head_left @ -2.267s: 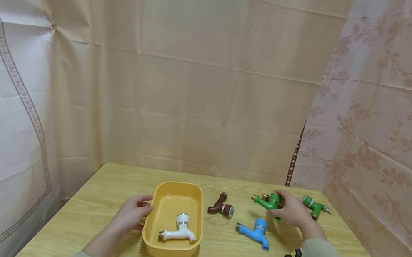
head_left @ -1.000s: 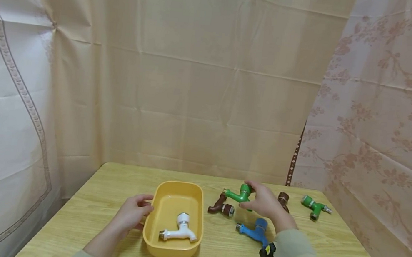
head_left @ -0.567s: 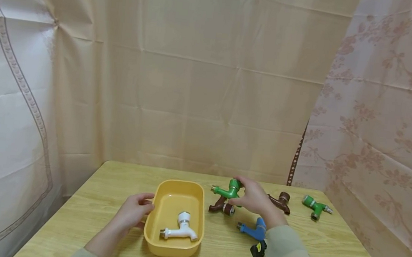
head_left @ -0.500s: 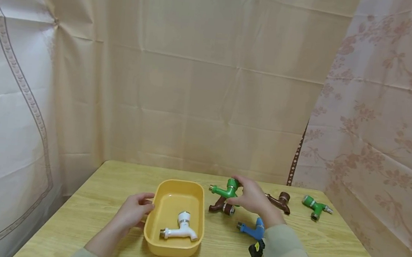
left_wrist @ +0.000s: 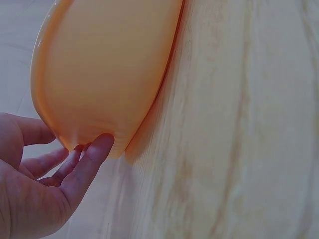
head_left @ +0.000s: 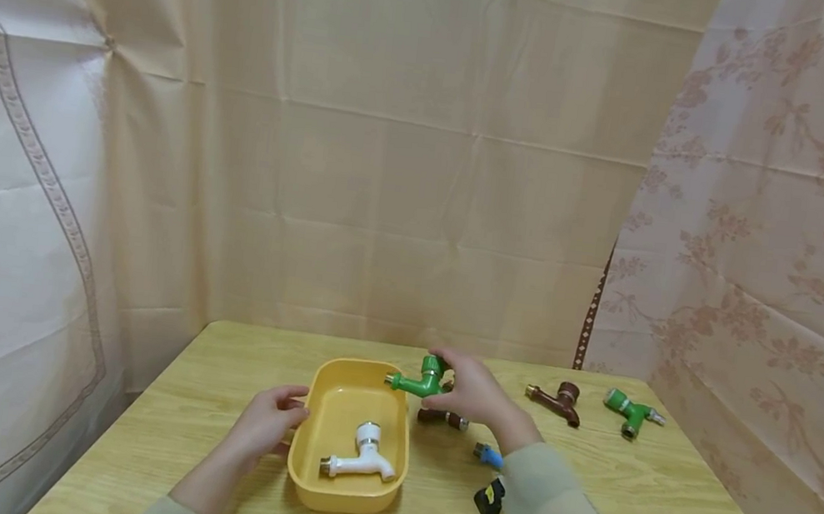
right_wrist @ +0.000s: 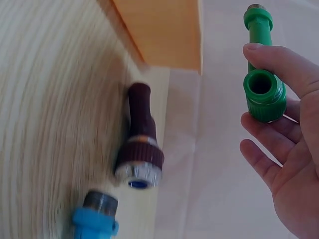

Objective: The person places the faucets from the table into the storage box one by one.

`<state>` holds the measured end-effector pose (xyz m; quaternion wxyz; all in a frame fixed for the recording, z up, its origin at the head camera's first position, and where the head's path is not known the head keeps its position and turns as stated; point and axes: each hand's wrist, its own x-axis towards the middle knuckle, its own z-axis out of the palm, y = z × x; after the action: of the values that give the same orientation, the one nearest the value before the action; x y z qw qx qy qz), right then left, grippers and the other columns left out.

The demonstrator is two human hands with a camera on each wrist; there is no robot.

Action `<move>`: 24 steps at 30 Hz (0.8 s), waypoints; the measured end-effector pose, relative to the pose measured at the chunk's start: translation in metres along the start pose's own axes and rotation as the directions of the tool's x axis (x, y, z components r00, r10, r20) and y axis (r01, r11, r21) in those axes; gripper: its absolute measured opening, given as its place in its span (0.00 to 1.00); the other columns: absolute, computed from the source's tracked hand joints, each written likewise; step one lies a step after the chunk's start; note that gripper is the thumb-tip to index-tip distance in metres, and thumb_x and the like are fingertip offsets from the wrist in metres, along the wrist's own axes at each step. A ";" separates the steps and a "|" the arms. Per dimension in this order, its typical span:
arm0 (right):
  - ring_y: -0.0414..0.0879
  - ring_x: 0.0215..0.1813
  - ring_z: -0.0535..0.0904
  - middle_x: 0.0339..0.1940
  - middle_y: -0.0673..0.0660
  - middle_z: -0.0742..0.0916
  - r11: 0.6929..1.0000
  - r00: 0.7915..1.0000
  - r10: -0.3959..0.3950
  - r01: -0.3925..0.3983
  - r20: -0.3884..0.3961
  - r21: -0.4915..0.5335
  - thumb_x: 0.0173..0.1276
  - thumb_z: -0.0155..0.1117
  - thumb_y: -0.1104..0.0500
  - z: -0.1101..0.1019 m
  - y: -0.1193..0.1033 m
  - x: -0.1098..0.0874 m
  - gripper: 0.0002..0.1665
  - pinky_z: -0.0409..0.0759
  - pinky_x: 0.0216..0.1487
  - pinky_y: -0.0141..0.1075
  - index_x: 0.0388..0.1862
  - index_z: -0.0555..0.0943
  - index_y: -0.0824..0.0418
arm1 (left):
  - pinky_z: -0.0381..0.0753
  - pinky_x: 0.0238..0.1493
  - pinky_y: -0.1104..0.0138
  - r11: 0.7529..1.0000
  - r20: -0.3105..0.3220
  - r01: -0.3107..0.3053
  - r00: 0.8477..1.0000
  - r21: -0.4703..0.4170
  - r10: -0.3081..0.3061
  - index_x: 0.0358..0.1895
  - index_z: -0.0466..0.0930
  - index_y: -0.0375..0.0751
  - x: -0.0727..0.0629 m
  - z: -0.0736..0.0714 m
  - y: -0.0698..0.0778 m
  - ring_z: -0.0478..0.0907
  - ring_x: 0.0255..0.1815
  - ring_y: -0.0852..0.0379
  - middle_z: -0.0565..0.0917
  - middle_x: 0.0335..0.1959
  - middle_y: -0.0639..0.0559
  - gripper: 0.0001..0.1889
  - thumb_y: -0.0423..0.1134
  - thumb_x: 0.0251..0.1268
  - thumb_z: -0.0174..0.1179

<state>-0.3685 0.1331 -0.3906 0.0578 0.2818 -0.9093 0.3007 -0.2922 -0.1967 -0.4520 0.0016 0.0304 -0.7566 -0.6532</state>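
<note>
My right hand (head_left: 476, 394) holds a green plastic tap (head_left: 419, 382) between thumb and fingers, its threaded inlet over the right rim of a yellow basin (head_left: 344, 505). In the right wrist view the green tap (right_wrist: 263, 94) shows its open outlet. A white tap (head_left: 361, 457) with a round knob lies inside the basin. My left hand (head_left: 262, 425) rests relaxed fingers against the basin's left side; the left wrist view shows fingertips at its outer wall (left_wrist: 109, 74). Below the right hand lies a brown tap (head_left: 440, 418), partly hidden.
Another brown tap (head_left: 558, 402) and a green tap (head_left: 632, 414) lie farther right on the wooden table (head_left: 665, 501). A blue tap (head_left: 487, 455) is mostly hidden by the right sleeve. Fabric curtains (head_left: 417, 207) surround the table at the back and sides.
My right hand has picked up the green tap from the right side of the table and carried it left to the basin's rim. The left hand and basin have stayed put.
</note>
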 end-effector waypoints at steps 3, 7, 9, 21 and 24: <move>0.50 0.58 0.79 0.58 0.55 0.83 1.000 1.000 -0.015 0.015 0.019 -0.009 0.56 0.83 0.55 0.006 -0.008 0.003 0.47 0.83 0.58 0.47 0.72 0.72 0.62 | 0.89 0.31 0.50 1.000 -0.003 0.000 1.000 0.009 0.000 0.69 0.71 0.29 0.000 -0.001 0.001 0.81 0.44 0.45 0.77 0.50 0.37 0.23 0.30 0.73 0.57; 0.51 0.62 0.78 0.61 0.54 0.82 0.999 0.998 -0.027 0.030 0.056 -0.043 0.57 0.82 0.52 0.015 -0.015 0.006 0.47 0.77 0.65 0.50 0.73 0.71 0.62 | 0.89 0.32 0.50 1.000 -0.007 0.015 1.000 0.002 -0.015 0.68 0.72 0.30 -0.001 -0.001 0.000 0.81 0.44 0.45 0.77 0.51 0.37 0.23 0.30 0.73 0.57; 0.51 0.62 0.77 0.61 0.54 0.82 0.999 0.997 -0.033 0.036 0.074 -0.033 0.58 0.82 0.53 0.020 -0.019 0.007 0.47 0.76 0.66 0.50 0.73 0.71 0.61 | 0.89 0.32 0.49 1.000 -0.006 0.016 1.000 -0.005 -0.016 0.68 0.72 0.30 -0.001 -0.001 0.000 0.81 0.44 0.45 0.77 0.51 0.37 0.23 0.30 0.73 0.57; 0.50 0.59 0.78 0.59 0.54 0.83 0.999 0.995 -0.019 0.022 0.097 -0.032 0.57 0.82 0.53 0.039 -0.031 0.016 0.45 0.76 0.66 0.49 0.71 0.73 0.63 | 0.89 0.30 0.48 1.000 -0.008 0.017 1.000 -0.004 -0.017 0.69 0.71 0.29 0.001 0.001 -0.001 0.81 0.44 0.44 0.76 0.50 0.37 0.23 0.29 0.72 0.57; 0.50 0.59 0.78 0.60 0.55 0.83 0.999 0.995 -0.007 0.012 0.099 -0.044 0.57 0.82 0.53 0.042 -0.033 0.019 0.45 0.77 0.65 0.48 0.71 0.73 0.62 | 0.89 0.30 0.49 1.000 -0.007 0.018 1.000 -0.002 -0.018 0.68 0.72 0.30 0.001 0.001 0.000 0.81 0.43 0.45 0.77 0.49 0.38 0.23 0.29 0.71 0.57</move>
<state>-0.3633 0.0781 -0.4031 0.0207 0.2993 -0.9162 0.2658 -0.2928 -0.1960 -0.4524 -0.0016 0.0392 -0.7557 -0.6538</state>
